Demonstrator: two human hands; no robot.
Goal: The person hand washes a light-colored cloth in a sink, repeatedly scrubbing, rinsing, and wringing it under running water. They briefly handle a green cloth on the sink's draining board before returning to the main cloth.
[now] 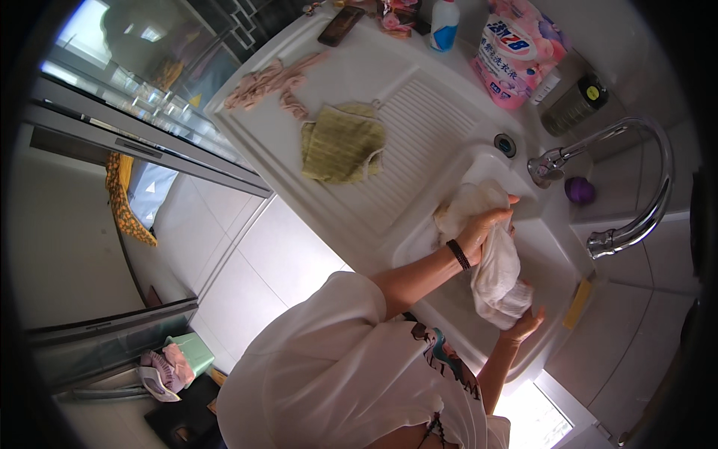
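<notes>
A wet white cloth (496, 264) hangs bunched between my two hands over the basin of a white laundry sink (538, 241). My left hand (483, 233), with a dark beaded bracelet at the wrist, grips the cloth around its upper middle. At the cloth's lower end, my right hand (521, 326) holds it from beneath, fingers partly hidden. A folded olive-green cloth (343, 143) lies beside the ribbed washboard (429, 134). Behind it, a twisted pink fabric (275, 84) rests on the sink's flat top.
A curved chrome faucet (664, 168) arches over the basin's right side. Along the back stand a pink detergent pouch (519, 56), a white-and-blue bottle (444, 28) and a dark bottle (575, 106). A phone (341, 26) lies near the far edge. A yellow bar (578, 303) sits on the basin's right rim.
</notes>
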